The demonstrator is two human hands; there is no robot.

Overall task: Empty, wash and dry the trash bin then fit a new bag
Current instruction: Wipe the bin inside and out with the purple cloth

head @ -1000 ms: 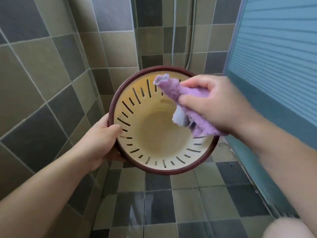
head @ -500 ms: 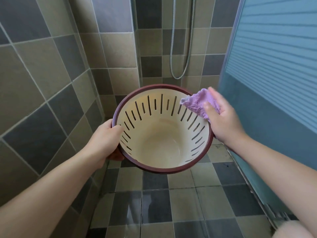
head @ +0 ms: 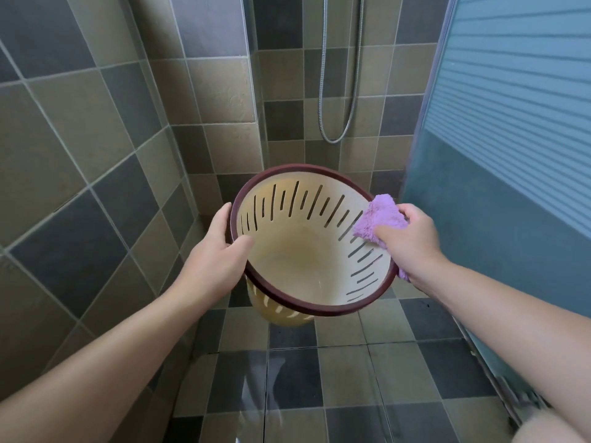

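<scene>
Bin (head: 307, 266) — one — gripped by two hands, right (head: 412, 244) holding one cloth (head: 379, 219).

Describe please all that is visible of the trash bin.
The round cream plastic trash bin with a dark maroon rim is held in the air above the tiled floor, tilted, its opening facing the camera. Narrow slits line its wall. It looks empty. The left hand grips its rim; the right hand presses a fluffy purple cloth on the opposite edge.

Walls (head: 96, 129) tiled in mixed tan and dark grey squares with pale grout. Floor (head: 345, 385) tiled alike, glossy with reflections. Metal shower hose (head: 332, 135) hangs looped on the far wall. Blue-grey ribbed panel (head: 518, 91) at right.
</scene>
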